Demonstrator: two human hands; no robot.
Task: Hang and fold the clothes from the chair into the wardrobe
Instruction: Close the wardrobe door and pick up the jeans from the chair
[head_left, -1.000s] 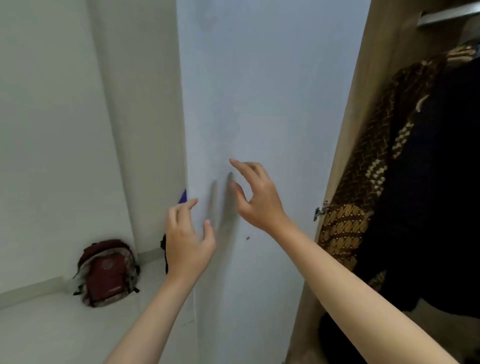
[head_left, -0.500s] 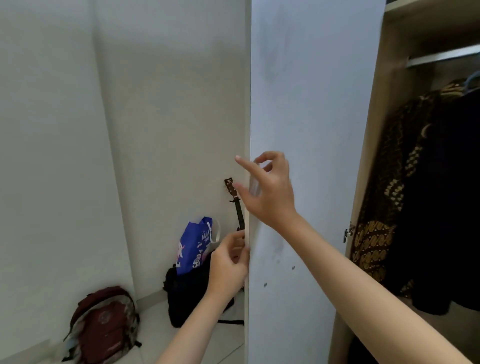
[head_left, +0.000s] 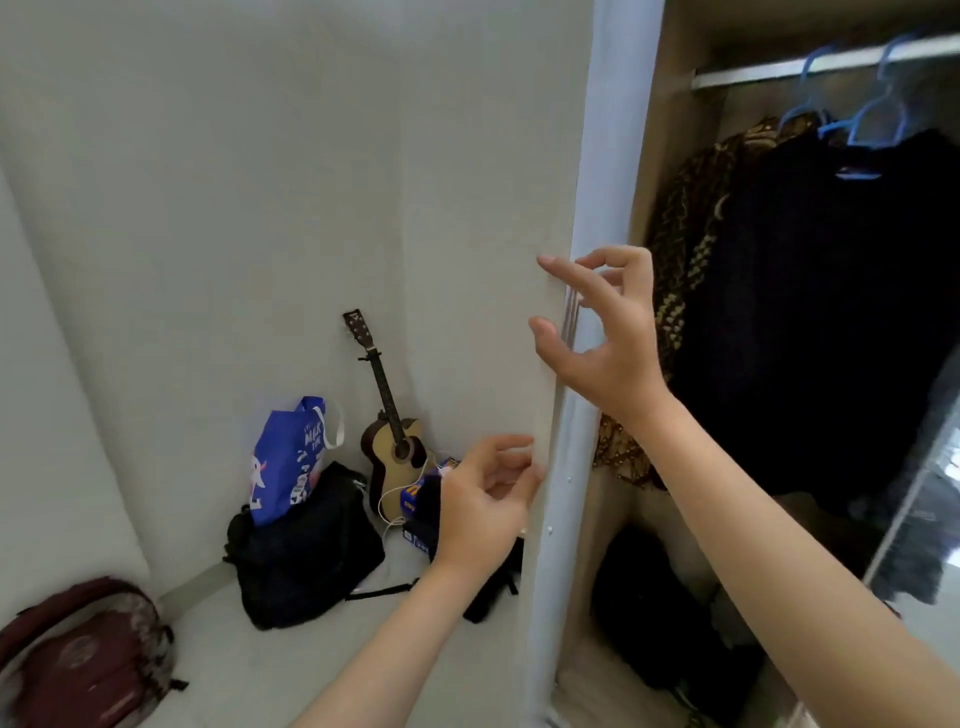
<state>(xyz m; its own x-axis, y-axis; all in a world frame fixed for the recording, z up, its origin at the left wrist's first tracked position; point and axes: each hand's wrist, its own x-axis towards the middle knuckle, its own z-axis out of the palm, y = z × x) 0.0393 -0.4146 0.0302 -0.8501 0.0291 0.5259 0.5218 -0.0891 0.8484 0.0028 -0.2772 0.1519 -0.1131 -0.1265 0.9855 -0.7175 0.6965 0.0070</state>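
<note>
Plain pale walls (head_left: 208, 182) meeting at corner, light floor (head_left: 249, 670), soft even light.

Pale floor (head_left: 291, 670): maroon backpack (head_left: 83, 660) near left; black bag (head_left: 306, 551) farther right, with a blue tote (head_left: 291, 457) standing in it; small guitar (head_left: 392, 441) upright in the far corner.

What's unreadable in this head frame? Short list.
- Chair with the clothes: out of frame.
- Wardrobe floor pile: too dark to identify.
- Right edge panel: motion-blurred.
- Left hand grip on the door edge: unclear.
- Backpack: cut by the frame edge.
</note>
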